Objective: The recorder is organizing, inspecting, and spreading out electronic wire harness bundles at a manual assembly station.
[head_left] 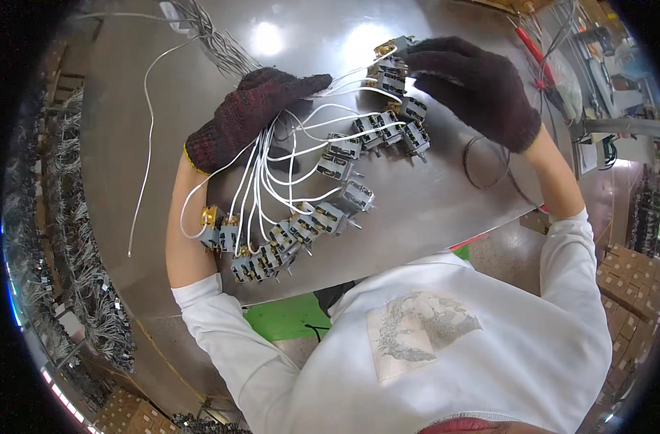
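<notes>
My left hand (254,112), in a dark maroon knit glove, is closed round a bundle of thin white wires (261,163), its thumb pointing right. From there the wires fan out to several small grey boxy electrical parts (326,217) with black and brass-coloured faces and short metal shafts, lying in a curve on the metal table (431,195). My right hand (478,90), gloved alike, has its curled fingertips on the wired parts at the far end (389,72). Its thumb is hidden.
Grey cable ends (225,47) lie beyond my left hand, and one loose white wire (149,123) trails down the left side. Red-handled pliers (532,47) and a dark cable loop (482,173) are at the right. Racks of hanging wires (91,239) stand to the left.
</notes>
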Demonstrator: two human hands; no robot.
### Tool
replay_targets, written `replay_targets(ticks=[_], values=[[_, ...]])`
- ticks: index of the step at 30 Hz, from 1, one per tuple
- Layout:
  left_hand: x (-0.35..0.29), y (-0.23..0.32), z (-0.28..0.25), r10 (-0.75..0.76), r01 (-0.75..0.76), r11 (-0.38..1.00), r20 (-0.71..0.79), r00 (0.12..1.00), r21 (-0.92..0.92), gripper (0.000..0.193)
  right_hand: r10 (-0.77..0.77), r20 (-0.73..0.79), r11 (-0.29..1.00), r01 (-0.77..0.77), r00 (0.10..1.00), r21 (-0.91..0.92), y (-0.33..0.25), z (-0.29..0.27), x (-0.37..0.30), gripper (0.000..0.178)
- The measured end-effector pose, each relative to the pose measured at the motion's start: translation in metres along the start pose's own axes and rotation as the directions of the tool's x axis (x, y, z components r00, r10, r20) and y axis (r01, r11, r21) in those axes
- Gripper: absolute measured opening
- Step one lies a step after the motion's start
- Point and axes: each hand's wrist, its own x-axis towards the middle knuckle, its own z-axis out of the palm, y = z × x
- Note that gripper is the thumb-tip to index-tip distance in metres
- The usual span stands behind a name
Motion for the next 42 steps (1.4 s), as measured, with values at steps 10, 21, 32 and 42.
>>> replay_targets(ticks=[10,21,32,42], values=[[0.0,-0.001,0.0,0.083,-0.08,0.995,-0.055,0.995,0.061,0.067,-0.023,0.131,0.981,0.048,0.991,-0.185,-0.02,-0.009,-0.01,0.035],[-0.003,0.0,-0.001,0.016,-0.016,0.999,-0.005,1.0,0.031,0.067,0.044,0.143,0.984,-0.018,0.989,-0.178,-0.027,-0.01,-0.005,0.033],[-0.001,-0.004,0.003,0.07,-0.068,0.996,-0.037,0.997,0.051,0.067,0.056,0.042,0.997,-0.054,0.998,-0.063,-0.017,-0.002,-0.011,0.029],[-0.004,0.001,0.001,0.028,-0.024,0.995,-0.04,0.999,0.092,0.066,-0.178,0.145,0.965,0.202,0.973,-0.167,-0.003,-0.008,-0.006,0.039]])
